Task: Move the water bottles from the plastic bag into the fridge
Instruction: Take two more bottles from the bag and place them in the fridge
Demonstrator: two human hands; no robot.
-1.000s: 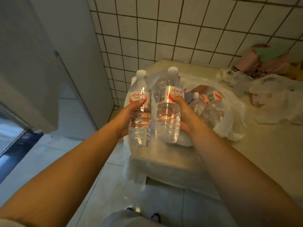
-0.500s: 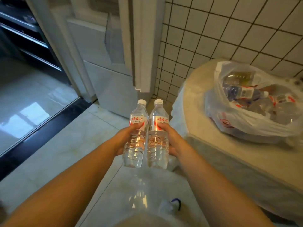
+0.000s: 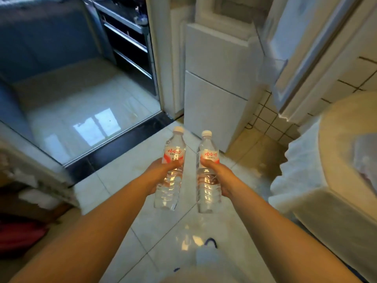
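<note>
Two clear water bottles with white caps and red-and-white labels are held upright over the tiled floor. My left hand (image 3: 158, 172) grips the left bottle (image 3: 171, 164) around its middle. My right hand (image 3: 219, 176) grips the right bottle (image 3: 208, 170) the same way, a small gap between the two. The white fridge (image 3: 216, 82) stands straight ahead with its lower doors closed; an upper door (image 3: 306, 50) hangs open at the upper right. The plastic bag (image 3: 365, 158) shows only as a blurred edge on the table at the far right.
A round table (image 3: 338, 139) draped in a white cloth fills the right side. A white door frame (image 3: 163, 58) and a dark threshold (image 3: 114, 148) lead left into a kitchen with dark shelves. Tiled wall (image 3: 269, 117) lies beside the fridge. Cluttered shelving sits at the lower left.
The view has swung left, away from the table and bag, toward the fridge. Both hands carried the bottles along and the bottles have drifted slightly apart.
</note>
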